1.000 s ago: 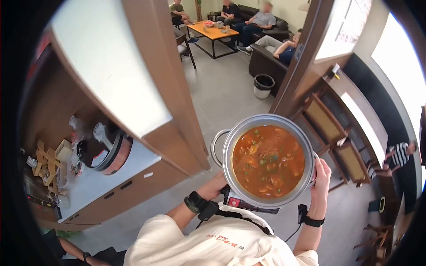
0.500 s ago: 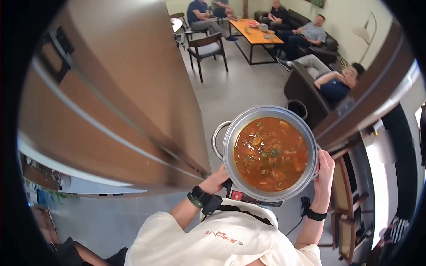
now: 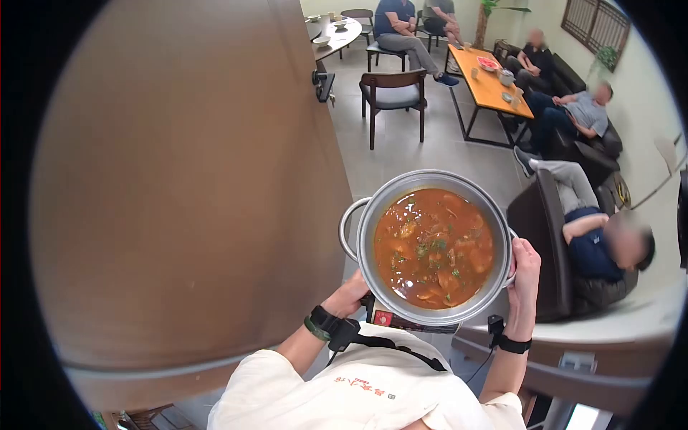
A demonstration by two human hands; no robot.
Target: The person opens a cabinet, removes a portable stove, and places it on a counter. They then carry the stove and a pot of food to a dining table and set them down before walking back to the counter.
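Observation:
A metal pot (image 3: 366,251) full of red-orange soup (image 3: 433,247), with meat pieces and chopped green herbs, is held level in front of my chest. My right hand (image 3: 526,262) is closed around its right loop handle. The left loop handle (image 3: 345,231) is free. Under the pot, a dark flat box with a red label (image 3: 384,317) partly shows. My left hand (image 3: 349,294) grips at this box's left side, below the pot's rim; its fingertips are hidden.
A large brown door (image 3: 186,201) stands close on my left. Ahead are a chair (image 3: 394,89), an orange-topped low table (image 3: 494,86) and a round table with bowls (image 3: 337,36). Several people sit around; one is in a dark armchair (image 3: 537,251) close on the right.
I have moved forward through the doorway, and the view has turned left. The room's furniture now sits farther right and nearer. Both hands keep their hold, and the pot stays level.

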